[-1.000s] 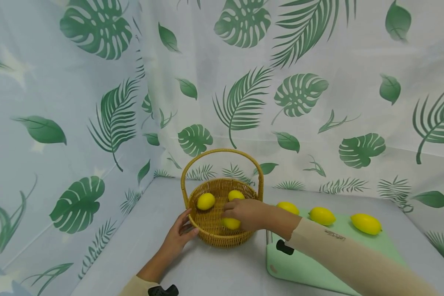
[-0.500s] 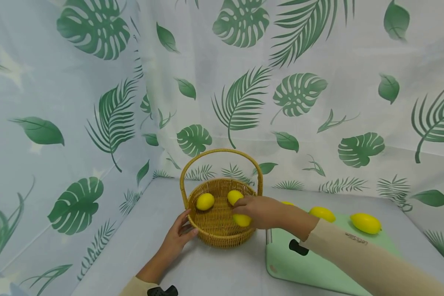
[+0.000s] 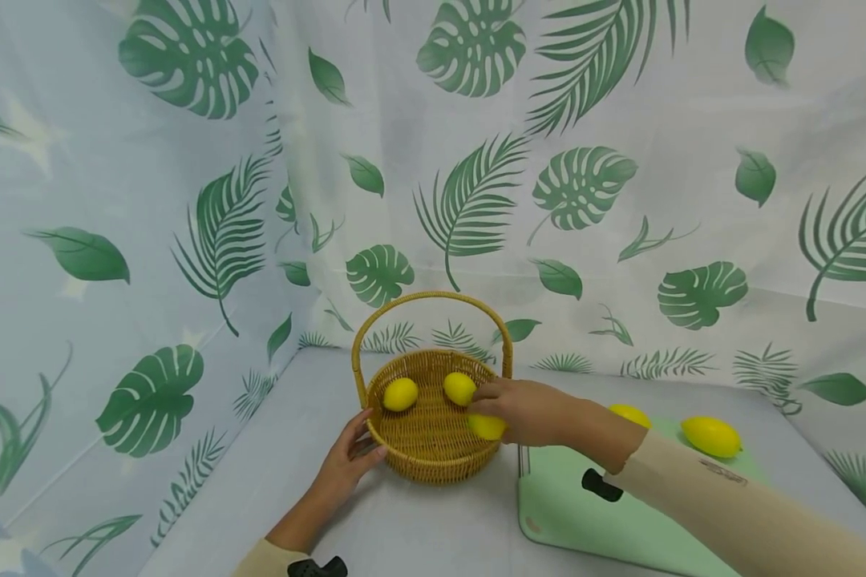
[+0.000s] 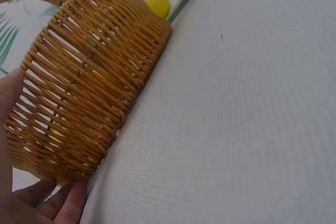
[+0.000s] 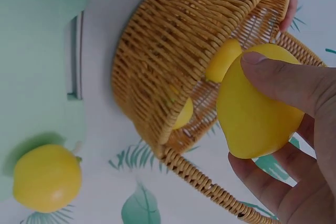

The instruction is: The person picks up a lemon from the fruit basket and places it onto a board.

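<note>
Yellow fruits: six counted. Held fruit grasped between thumb and fingers of right hand, at basket's right rim. Two fruits inside basket, which stands toward desk's far edge. Two more along green board's far edge. Right wrist view shows sixth fruit at board's far left corner; hidden in head view. Left hand unclenched, fingers touching basket's left wall.

Pale backdrop cloth with green leaf prints, light grey tabletop below
</note>
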`<state>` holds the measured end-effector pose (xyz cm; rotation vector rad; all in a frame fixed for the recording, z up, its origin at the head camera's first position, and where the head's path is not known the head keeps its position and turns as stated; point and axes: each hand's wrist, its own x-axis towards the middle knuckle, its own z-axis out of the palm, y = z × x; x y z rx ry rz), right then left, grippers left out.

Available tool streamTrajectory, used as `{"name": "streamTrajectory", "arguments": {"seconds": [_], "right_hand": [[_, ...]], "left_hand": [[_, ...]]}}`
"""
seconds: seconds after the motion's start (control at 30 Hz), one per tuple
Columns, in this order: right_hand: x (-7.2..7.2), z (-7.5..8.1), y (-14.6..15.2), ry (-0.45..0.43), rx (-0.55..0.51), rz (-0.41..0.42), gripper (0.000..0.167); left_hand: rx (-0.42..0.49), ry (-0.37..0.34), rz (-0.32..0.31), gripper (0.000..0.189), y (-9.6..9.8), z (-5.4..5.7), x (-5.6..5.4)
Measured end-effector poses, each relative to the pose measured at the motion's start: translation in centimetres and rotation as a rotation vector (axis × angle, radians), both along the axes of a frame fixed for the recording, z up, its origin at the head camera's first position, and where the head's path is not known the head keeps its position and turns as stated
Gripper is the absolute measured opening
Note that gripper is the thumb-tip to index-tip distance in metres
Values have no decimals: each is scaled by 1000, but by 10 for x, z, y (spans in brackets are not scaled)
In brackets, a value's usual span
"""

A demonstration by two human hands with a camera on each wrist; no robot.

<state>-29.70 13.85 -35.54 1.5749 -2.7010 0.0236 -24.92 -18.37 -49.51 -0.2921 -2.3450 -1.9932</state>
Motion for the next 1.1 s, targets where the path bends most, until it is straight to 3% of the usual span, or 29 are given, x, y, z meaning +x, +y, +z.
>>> {"name": "streamTrajectory", "arguments": {"seconds": [0.17,0.23,0.7,0.87,1.1], "right_hand": [[2,0,9,-9,-6,-1,59],[4,0,12,-18,-13,-12,59],[18,-4,34,-36,-45,-74,58],[24,-10,39,-42,-52,-86,57],[32,-16,48,-62,-69,-109,57]], "left_hand": [[-14,-5,22,74,-3,-21,-11],[-19,1,24,74,-4,-25,-13],[-15,17,7,74,-6,-26,-18],[-9,4,4,75,-5,-20,-14],[-1,-2,-12,74,-1,2,1]]}}
